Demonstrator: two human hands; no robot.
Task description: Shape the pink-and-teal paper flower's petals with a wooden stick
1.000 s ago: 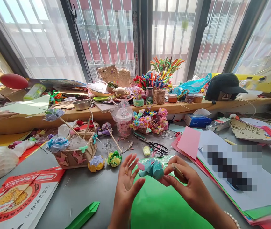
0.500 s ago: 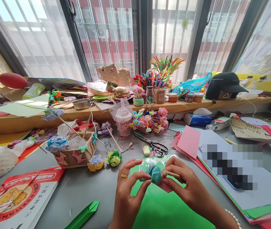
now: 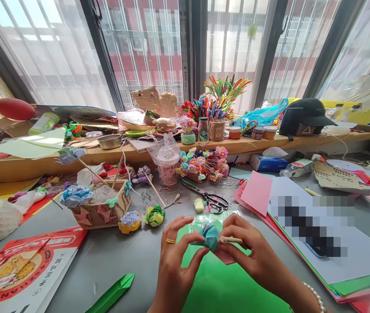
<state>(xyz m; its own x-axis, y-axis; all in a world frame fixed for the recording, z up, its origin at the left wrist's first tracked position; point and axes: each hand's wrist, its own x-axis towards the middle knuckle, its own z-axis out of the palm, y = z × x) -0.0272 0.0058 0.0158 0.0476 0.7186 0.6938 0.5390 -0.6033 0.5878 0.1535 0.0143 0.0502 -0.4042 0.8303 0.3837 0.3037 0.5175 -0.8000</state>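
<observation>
Head view: a teal folded-paper flower is held between both hands just above a bright green paper sheet on the grey table. The left hand pinches its left side, thumb under, fingers curled. The right hand pinches its right side together with a thin wooden stick lying sideways, pointing at the flower.

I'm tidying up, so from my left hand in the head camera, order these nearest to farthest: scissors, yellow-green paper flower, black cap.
From the left hand:
1. Yellow-green paper flower, just up and left of it.
2. Scissors, farther back, to the right.
3. Black cap, on the sill, far right.
</observation>
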